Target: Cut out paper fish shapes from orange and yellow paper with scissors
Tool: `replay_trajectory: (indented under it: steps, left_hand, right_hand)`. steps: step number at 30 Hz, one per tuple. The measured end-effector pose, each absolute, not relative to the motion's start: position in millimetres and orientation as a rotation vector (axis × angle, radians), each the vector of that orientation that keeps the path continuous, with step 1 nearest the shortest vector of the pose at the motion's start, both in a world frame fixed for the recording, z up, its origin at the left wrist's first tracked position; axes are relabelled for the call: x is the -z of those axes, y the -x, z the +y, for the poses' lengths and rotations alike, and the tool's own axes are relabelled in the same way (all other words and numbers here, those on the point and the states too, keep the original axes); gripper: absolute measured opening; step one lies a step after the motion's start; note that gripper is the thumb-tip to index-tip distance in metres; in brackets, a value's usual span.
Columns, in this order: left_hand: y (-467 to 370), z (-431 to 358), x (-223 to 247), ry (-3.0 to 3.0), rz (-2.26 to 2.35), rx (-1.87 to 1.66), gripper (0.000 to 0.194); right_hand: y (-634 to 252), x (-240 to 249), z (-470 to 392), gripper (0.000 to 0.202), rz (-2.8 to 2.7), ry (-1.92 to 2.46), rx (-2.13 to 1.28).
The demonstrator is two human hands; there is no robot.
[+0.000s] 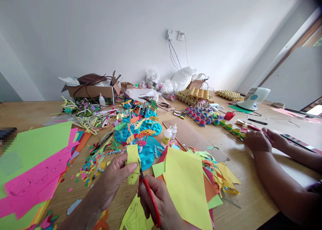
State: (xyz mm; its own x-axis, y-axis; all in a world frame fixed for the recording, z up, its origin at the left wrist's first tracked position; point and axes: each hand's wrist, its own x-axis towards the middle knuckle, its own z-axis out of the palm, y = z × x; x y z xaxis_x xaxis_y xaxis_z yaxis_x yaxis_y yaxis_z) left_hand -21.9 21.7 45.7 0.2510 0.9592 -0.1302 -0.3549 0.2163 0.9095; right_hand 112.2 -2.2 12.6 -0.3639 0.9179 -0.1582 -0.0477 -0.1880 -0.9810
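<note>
My left hand (114, 176) pinches a yellow paper piece (133, 156) with drawn lines on it, thumb on its face. My right hand (159, 199) is closed round red-handled scissors (151, 198), whose dark blades reach the right edge of the yellow piece. Below, between my wrists, lies another yellow paper with drawn outlines (137, 215). To the right of the scissors is a large yellow sheet (186, 183) on top of coloured scraps. Just beyond my hands stand blue round pieces (147, 153) bearing colourful paper fish (141, 134).
Glue bottles (166, 136) stand mid-table. Pink paper with drawings (37, 179) lies on green sheets (32, 142) at left. Another person's hands (261, 139) work at right beside painted egg-carton strips (208, 117). A cardboard box (94, 92) and a white glue gun-like device (253, 99) stand farther back.
</note>
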Motion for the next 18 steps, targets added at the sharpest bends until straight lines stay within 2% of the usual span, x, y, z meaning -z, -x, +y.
replay_trajectory:
  steps: [18]
  left_hand:
    - [22.6,21.3,-43.4,-1.03,0.964,-1.105,0.026]
  right_hand:
    - [-115.2,-13.8,-3.0,0.059,-1.402,1.036,-1.648]
